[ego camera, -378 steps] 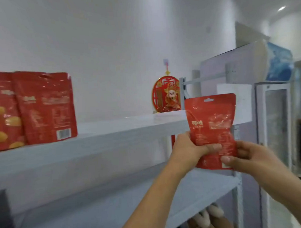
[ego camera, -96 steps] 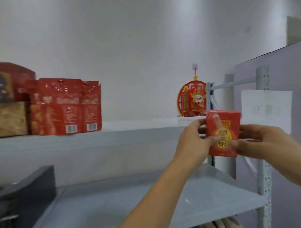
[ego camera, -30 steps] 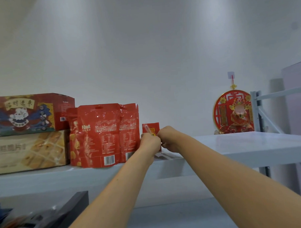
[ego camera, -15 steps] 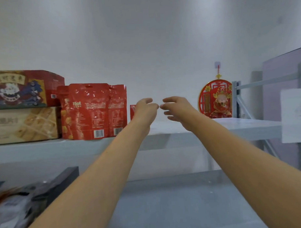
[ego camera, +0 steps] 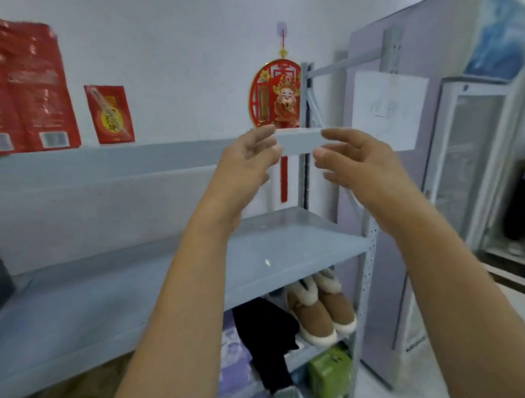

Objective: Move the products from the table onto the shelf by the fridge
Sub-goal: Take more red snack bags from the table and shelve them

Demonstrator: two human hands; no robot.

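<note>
A small red carton (ego camera: pixel 109 114) with a yellow emblem stands alone on the top board of the grey shelf (ego camera: pixel 152 152), leaning towards the wall. To its left stand red snack pouches (ego camera: pixel 28 88) with barcodes. My left hand (ego camera: pixel 248 160) and my right hand (ego camera: pixel 355 160) hover side by side in front of the shelf's right end, fingers relaxed, both holding nothing and well right of the carton.
A red hanging ornament (ego camera: pixel 277 94) sits at the top board's right end. The middle board (ego camera: pixel 286 245) is bare on the right. Brown boots (ego camera: pixel 318 310), dark cloth and a green box (ego camera: pixel 330 372) lie below. A glass-door fridge (ego camera: pixel 474 161) stands to the right.
Both hands have drawn back from the small red carton, which now stands free on the top board. The view has swung right and down, showing the lower boards and the fridge.
</note>
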